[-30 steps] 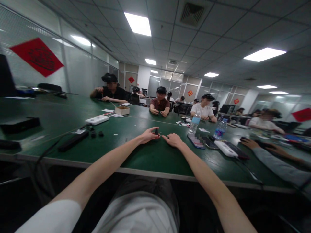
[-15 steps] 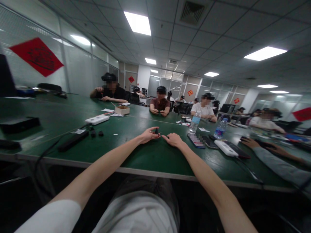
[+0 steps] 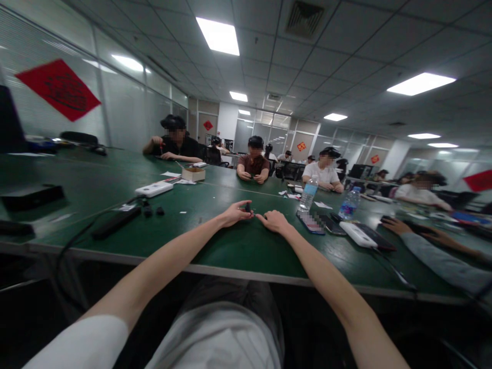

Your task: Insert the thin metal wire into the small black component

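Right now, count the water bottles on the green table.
2. One water bottle stands beyond the right hand, by a phone; the second bottle stands farther right, behind a white device. Others may be hidden.

Both arms stretch straight out, bare, and converge ahead of the body. The left arm [image 3: 165, 266] comes in from 7 o'clock and runs toward 1 o'clock, elbow almost locked. The right arm [image 3: 319, 282] comes in from 5 o'clock and runs toward 11 o'clock, equally extended. The left grip [image 3: 236, 213] lies with its back turned to 10 o'clock, thumb and fingertips pinched together and aimed at 3 o'clock. The right grip [image 3: 274, 221] lies palm down just beside it at 4 o'clock, fingers loosely curled, forefinger reaching toward 10 o'clock. The two grips sit close, fingertips nearly meeting but apart.
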Motion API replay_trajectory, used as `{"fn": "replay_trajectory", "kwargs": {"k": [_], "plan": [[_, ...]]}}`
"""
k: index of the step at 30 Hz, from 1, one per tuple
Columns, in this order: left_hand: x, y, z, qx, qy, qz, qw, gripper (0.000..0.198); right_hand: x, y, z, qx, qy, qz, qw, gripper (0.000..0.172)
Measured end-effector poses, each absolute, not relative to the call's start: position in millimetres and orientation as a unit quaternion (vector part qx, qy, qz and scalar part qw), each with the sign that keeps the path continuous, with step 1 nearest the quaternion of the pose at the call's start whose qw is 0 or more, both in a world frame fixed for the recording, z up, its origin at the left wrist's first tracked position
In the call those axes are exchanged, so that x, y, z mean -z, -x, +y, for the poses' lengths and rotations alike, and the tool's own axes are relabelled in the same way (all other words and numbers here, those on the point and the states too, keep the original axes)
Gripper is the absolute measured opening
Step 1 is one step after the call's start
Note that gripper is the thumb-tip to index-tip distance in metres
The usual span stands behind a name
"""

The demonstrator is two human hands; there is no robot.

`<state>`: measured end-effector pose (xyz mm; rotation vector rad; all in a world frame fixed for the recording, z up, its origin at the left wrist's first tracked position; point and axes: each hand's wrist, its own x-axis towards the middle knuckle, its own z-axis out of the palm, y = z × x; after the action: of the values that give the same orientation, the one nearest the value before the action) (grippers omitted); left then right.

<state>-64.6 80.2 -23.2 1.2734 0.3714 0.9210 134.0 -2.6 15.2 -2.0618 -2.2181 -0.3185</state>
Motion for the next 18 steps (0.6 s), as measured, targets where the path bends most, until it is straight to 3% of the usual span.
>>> {"fn": "replay_trajectory", "kwargs": {"k": [9,18], "plan": [[30.8,59.0,88.0,-0.436,-0.563,0.201,0.673,0.077,-7.1,-123.1,-1.7,0.120,0.689,-0.711,0.067,0.088],[30.5,52.8,96.4,-0.454,-0.546,0.240,0.662,0.080,-12.0,-105.7,-13.9,0.095,0.727,-0.674,0.094,0.081]]}}
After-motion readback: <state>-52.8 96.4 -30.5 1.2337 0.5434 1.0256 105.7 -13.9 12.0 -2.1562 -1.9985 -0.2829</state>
